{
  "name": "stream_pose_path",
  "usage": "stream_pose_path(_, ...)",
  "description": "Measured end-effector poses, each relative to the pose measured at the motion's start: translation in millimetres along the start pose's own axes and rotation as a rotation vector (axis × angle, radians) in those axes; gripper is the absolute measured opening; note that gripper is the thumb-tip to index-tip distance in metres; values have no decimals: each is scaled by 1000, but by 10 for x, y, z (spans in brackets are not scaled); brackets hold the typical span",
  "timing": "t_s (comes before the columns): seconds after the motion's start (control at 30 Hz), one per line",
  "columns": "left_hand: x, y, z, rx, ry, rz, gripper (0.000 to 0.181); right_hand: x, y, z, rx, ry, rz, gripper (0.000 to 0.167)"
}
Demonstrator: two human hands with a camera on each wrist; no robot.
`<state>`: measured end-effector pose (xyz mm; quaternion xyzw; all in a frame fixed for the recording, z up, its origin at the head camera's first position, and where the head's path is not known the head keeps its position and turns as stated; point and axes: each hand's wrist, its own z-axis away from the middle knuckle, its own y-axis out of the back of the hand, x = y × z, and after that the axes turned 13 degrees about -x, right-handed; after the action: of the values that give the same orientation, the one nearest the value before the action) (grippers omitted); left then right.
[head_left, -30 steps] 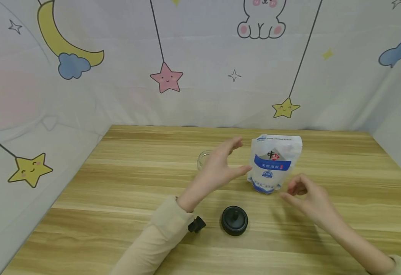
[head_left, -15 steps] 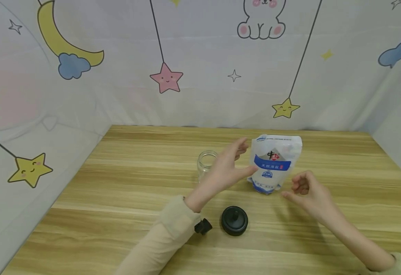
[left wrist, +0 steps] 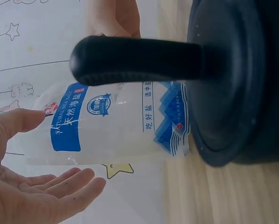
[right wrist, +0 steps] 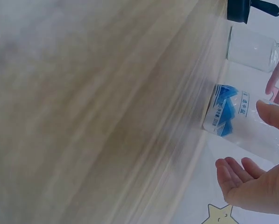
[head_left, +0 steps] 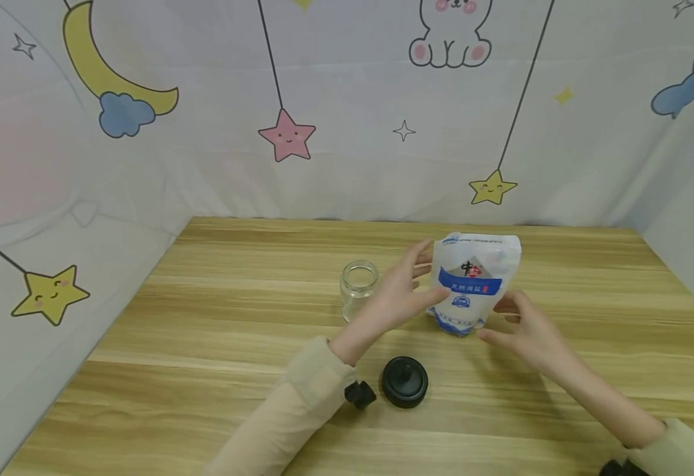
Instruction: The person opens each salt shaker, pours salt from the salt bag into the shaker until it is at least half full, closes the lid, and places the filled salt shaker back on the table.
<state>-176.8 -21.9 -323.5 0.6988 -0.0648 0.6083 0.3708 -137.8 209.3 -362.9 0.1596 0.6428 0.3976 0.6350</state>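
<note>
A white and blue pouch (head_left: 472, 277) stands upright on the wooden table. My left hand (head_left: 391, 294) is at its left side, thumb in front and fingers spread beside it; whether it touches, I cannot tell. At the pouch's lower right, my right hand (head_left: 528, 334) has its thumb and fingers parted around the edge, contact unclear. In the left wrist view the pouch (left wrist: 120, 130) lies between the thumb and fingers of my left hand (left wrist: 32, 186). The right wrist view shows my right hand (right wrist: 256, 182) near the pouch (right wrist: 246, 121).
An uncapped glass jar (head_left: 358, 291) stands behind my left wrist. A round black lid with a knob (head_left: 405, 382) lies on the table in front of the pouch, close to my left sleeve (head_left: 299, 403). A patterned cloth (head_left: 347, 172) hangs behind the table (head_left: 204, 317).
My left hand has moved right, closer to the pouch, uncovering more of the jar. My right hand has moved slightly up and left toward the pouch. The pouch has stayed in place.
</note>
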Motion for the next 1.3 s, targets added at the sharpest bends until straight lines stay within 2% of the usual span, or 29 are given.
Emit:
stream_pose_path(0.27,-37,-59,-67,1,35,67,70,22,14,-115,-27,44,21,81)
stream_pose_path(0.53,-70,-97,-118,13,27,87,57,51,19,-224,-66,55,18,73)
stream_pose_path(0.73,-107,-122,-141,13,64,110,54,53,-8,-261,-102,74,-18,67)
stream_pose_path(0.9,-130,-140,-163,10,53,99,53,86,-26,-277,-103,76,-10,64)
stream_pose_path(1.03,-149,-154,-175,0,38,57,52,119,-39,-294,-100,87,0,63)
stream_pose_path(1.13,-168,-164,-181,-16,46,28,51,127,-45,-300,-96,89,5,63)
stream_pose_path(1.3,-194,-173,-187,-30,51,30,49,115,-50,-308,-98,77,11,64)
